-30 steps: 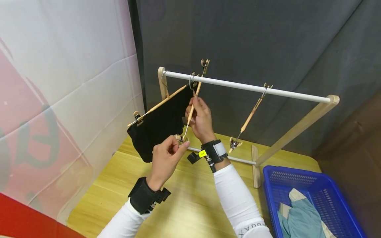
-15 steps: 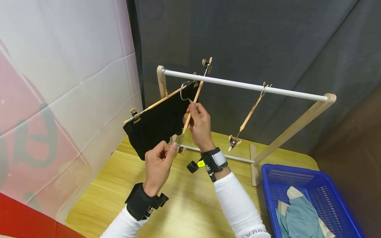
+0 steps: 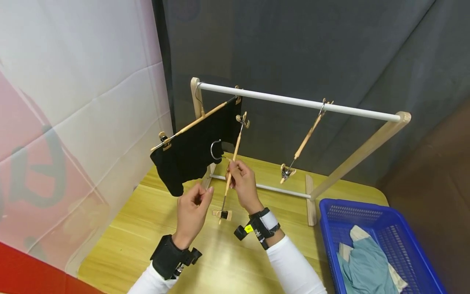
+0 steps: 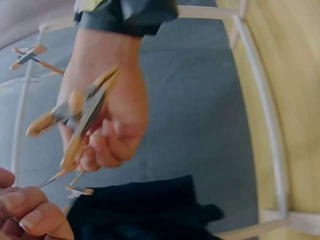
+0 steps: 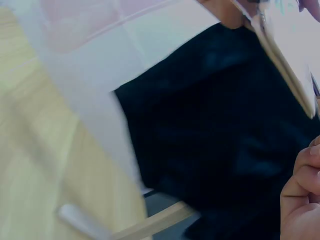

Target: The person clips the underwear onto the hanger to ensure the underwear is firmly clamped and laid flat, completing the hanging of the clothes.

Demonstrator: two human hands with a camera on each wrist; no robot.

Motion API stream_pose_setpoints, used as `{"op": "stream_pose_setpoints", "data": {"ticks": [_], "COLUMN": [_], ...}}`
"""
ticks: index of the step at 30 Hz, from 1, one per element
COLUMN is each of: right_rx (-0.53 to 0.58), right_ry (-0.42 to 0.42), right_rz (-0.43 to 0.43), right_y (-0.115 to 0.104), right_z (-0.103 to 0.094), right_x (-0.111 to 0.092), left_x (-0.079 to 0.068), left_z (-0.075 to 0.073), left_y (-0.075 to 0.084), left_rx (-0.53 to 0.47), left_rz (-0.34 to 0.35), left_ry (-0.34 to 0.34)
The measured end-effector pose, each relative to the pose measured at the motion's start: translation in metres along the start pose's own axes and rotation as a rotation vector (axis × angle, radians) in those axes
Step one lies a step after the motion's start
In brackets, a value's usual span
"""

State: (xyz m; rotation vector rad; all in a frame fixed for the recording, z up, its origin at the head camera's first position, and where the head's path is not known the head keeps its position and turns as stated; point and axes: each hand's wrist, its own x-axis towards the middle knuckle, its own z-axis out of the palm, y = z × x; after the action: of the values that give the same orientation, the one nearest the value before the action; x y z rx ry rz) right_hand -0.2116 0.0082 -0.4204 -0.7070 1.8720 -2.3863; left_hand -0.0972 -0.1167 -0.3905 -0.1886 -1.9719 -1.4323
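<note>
My right hand (image 3: 244, 183) pinches a wooden clip hanger (image 3: 235, 153) by its middle, below the white rail. The metal hook (image 3: 214, 153) points left, and one clip (image 3: 224, 214) hangs low in front. Left of that clip is my left hand (image 3: 192, 214), apart from it, fingers loosely bent and nothing visible between them. In the left wrist view, the hanger's near clip (image 4: 82, 115) covers part of the right hand. A black garment (image 3: 194, 149), clipped to another hanger (image 3: 202, 118), hangs at the rail's left end; it fills much of the right wrist view.
The rack's white rail (image 3: 279, 98) runs between wooden posts. A further clip hanger (image 3: 306, 141) hangs right of centre. At the lower right, a blue basket (image 3: 352, 203) holds blue-green and cream cloth (image 3: 369, 261). White sheeting (image 3: 92, 81) stands left, dark cloth (image 3: 293, 45) behind.
The right hand has brought the hanger down and toward me, its hook coming off the rail. The left hand has come away from the hanger's near clip. The black garment still hangs.
</note>
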Motion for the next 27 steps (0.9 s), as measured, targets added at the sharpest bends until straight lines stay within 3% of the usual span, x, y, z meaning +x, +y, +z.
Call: {"op": "stream_pose_setpoints", "data": {"ticks": [3,8,11,16,20,24,27], "right_rx": [-0.03,-0.138,-0.224,-0.311,-0.347,-0.382,-0.418], "right_ry": [0.009,0.009,0.003,0.046,0.08,0.086,0.094], "right_rz": [0.081,0.225,0.293,0.363,0.417,0.446,0.455], "right_y": [0.016,0.019,0.018,0.034,0.061,0.086,0.093], "right_z": [-0.006,-0.006,-0.005,-0.003,-0.002,-0.002,-0.003], "right_x": [-0.016,-0.047,-0.064,-0.09,-0.111,-0.127,-0.135], "left_x": [-0.007,-0.024,-0.033,-0.05,-0.062,-0.073,-0.08], "left_z": [-0.001,-0.003,-0.003,-0.003,-0.002,-0.001,0.001], "left_y": [-0.009,-0.052,-0.066,-0.085,-0.099,-0.11,-0.116], "left_rx": [0.009,0.097,0.147,0.155,0.106,0.042,0.06], "left_rz": [-0.062,-0.224,-0.297,-0.378,-0.469,-0.548,-0.54], "left_ry": [-0.049,-0.215,-0.293,-0.336,-0.354,-0.317,-0.276]}}
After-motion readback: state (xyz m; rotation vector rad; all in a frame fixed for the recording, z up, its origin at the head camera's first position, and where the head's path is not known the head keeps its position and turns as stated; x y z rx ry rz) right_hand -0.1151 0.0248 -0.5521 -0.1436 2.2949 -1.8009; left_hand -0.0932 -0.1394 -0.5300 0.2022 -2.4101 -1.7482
